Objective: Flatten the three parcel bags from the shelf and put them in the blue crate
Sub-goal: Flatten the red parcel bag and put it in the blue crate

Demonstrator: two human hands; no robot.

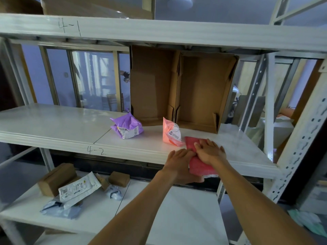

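A red parcel bag [199, 165] lies flat at the front edge of the shelf marked 4-2 [53, 131], its near end hanging over the edge. My right hand [210, 152] presses flat on top of it, fingers spread. My left hand [178, 163] holds the bag's left side and underside at the shelf edge. A crumpled pink parcel bag [171, 132] stands just behind the red one. A crumpled purple parcel bag [127, 127] sits further left on the same shelf. The blue crate is not in view.
An open cardboard box [180, 85] lies on its side at the back of the shelf. The lower shelf [159, 209] holds brown boxes [56, 177], a white mailer [77, 187] and grey bags [60, 209]. A perforated metal upright [300, 147] stands at the right.
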